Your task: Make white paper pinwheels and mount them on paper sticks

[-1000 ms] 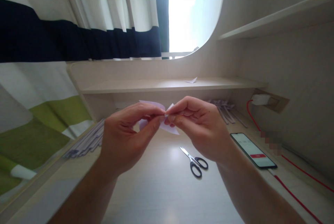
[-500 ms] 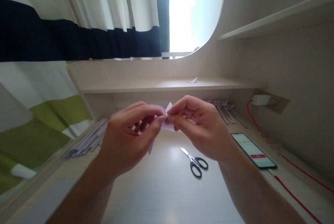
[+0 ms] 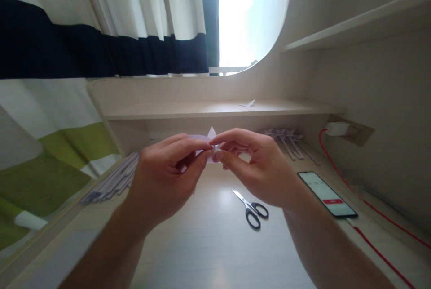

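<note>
Both of my hands hold a small folded piece of pale paper (image 3: 206,140) in the air above a light wooden desk (image 3: 208,235). My left hand (image 3: 164,176) pinches it from the left between thumb and forefinger. Pinching its right side is my right hand (image 3: 256,167); the fingertips of both hands meet at the paper's middle. Only a small point and a strip of the paper show above my fingers; the rest is hidden behind them.
Black-handled scissors (image 3: 251,210) lie on the desk below my right hand. A phone (image 3: 326,193) with a lit screen lies at the right, on a red cable (image 3: 380,253). Paper strips lie at the left (image 3: 111,183) and back right (image 3: 291,140). A shelf (image 3: 215,109) holds a paper scrap (image 3: 247,103).
The lower flap of the paper that hung below my fingers has been folded in and is hidden now. My fingertips have closed tighter together at the paper's middle.
</note>
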A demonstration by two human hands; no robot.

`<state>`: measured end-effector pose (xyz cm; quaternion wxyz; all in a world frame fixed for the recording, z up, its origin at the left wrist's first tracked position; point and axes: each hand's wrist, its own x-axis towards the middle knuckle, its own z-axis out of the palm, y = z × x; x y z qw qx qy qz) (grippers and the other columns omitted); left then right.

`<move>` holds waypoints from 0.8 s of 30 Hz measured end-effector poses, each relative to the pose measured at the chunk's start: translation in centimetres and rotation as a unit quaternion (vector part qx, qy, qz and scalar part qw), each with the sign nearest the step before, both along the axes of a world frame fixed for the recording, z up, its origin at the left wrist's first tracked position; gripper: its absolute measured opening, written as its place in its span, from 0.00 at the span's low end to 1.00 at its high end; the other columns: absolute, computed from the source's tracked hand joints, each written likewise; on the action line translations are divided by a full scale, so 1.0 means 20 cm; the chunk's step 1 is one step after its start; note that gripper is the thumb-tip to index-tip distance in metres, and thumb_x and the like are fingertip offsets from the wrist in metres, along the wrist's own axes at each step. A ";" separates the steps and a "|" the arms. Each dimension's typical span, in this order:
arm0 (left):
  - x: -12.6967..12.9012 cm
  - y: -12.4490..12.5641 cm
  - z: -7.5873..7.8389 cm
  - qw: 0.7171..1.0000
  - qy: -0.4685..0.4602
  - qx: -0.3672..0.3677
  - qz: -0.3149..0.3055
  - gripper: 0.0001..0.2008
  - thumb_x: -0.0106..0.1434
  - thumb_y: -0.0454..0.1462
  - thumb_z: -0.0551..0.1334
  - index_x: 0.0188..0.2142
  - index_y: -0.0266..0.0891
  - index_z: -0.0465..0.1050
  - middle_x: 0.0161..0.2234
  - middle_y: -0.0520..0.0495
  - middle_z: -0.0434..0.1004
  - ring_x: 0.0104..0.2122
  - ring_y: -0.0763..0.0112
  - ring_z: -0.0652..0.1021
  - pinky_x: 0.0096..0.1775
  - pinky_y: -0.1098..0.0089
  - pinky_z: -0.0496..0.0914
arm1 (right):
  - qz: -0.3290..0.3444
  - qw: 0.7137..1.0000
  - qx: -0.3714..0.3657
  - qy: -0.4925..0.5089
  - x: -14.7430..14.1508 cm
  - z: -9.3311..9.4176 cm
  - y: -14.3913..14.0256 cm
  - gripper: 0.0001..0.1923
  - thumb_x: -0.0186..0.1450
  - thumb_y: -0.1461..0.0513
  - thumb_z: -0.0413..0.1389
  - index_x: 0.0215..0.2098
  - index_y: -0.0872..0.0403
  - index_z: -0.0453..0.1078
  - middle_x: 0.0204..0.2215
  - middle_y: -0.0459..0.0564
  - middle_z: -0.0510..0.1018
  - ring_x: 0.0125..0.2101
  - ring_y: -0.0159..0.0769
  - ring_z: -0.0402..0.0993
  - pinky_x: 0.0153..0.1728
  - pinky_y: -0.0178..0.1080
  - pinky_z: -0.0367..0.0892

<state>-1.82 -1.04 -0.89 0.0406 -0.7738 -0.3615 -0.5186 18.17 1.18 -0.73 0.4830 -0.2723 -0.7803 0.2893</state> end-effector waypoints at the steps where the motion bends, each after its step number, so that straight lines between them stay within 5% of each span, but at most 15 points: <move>1: 0.00 0.00 0.00 1.000 0.007 0.010 0.011 0.06 0.66 0.32 0.70 0.41 0.43 0.83 0.33 0.52 0.82 0.25 0.76 0.75 0.25 0.71 0.67 | -0.009 1.000 0.005 -0.003 0.00 0.00 0.00 0.07 0.70 0.66 0.60 0.45 0.54 0.80 0.36 0.48 0.86 0.36 0.35 0.83 0.40 0.38 0.76; 9: 0.00 0.03 -0.03 0.993 0.049 0.096 0.055 0.06 0.64 0.33 0.71 0.41 0.44 0.82 0.27 0.54 0.75 0.24 0.75 0.70 0.27 0.68 0.64 | -0.039 0.999 0.004 0.011 0.00 -0.01 0.02 0.05 0.68 0.64 0.63 0.41 0.53 0.81 0.35 0.47 0.87 0.35 0.35 0.84 0.38 0.36 0.78; 13: -0.02 0.03 -0.04 0.980 -0.024 0.157 0.117 0.10 0.64 0.34 0.72 0.43 0.48 0.79 0.31 0.52 0.75 0.30 0.69 0.73 0.34 0.65 0.69 | -0.050 0.996 -0.028 0.066 -0.01 -0.01 0.03 0.04 0.66 0.64 0.66 0.40 0.55 0.81 0.34 0.48 0.87 0.31 0.35 0.85 0.35 0.36 0.80; 16: -0.04 0.06 -0.03 0.974 -0.104 0.113 0.166 0.12 0.64 0.38 0.72 0.47 0.48 0.79 0.37 0.50 0.78 0.34 0.66 0.76 0.36 0.64 0.71 | -0.033 0.991 -0.059 0.117 -0.02 0.00 0.03 0.03 0.64 0.65 0.67 0.37 0.57 0.81 0.32 0.50 0.88 0.28 0.35 0.84 0.32 0.35 0.80; 20: -0.05 0.11 -0.04 0.976 -0.185 0.015 0.112 0.08 0.63 0.38 0.72 0.43 0.44 0.81 0.36 0.51 0.83 0.32 0.69 0.80 0.28 0.70 0.70 | -0.026 0.987 -0.073 0.144 -0.02 0.01 0.03 0.02 0.63 0.66 0.67 0.35 0.57 0.80 0.31 0.50 0.88 0.27 0.34 0.84 0.30 0.33 0.80; 24: -0.03 0.12 -0.06 0.981 -0.161 0.067 0.086 0.06 0.61 0.31 0.71 0.38 0.43 0.82 0.34 0.52 0.84 0.32 0.71 0.80 0.31 0.71 0.72 | -0.034 0.986 -0.079 0.144 -0.02 0.01 0.03 0.02 0.62 0.67 0.67 0.35 0.57 0.81 0.30 0.50 0.88 0.26 0.33 0.84 0.29 0.32 0.79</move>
